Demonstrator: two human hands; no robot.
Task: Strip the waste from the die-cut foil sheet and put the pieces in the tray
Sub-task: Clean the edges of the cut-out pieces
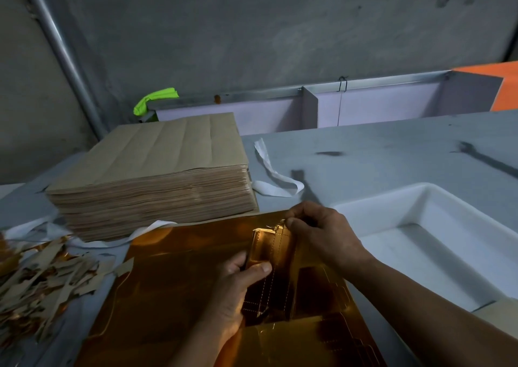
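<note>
Seen from the head camera, a person works at a grey table (392, 142) where a shiny gold foil sheet (173, 296) lies flat at the near edge. The left hand (238, 291) grips a die-cut piece (266, 250) lifted from the middle of the sheet, thumb pressed on its face and fingers curled beneath. The right hand (325, 233) pinches the far top corner of the same piece between thumb and curled fingertips, near the sheet's far edge. A white tray (459, 221) sits just to the right of the sheet, beside the right forearm. A tall stack of brown sheets (157, 170) stands behind the foil on the left, its near base touching the sheet's far edge. A heap of torn brown and gold scraps (42, 279) lies at the far left. A white strip (270, 170) curls on the table beside the stack.
</note>
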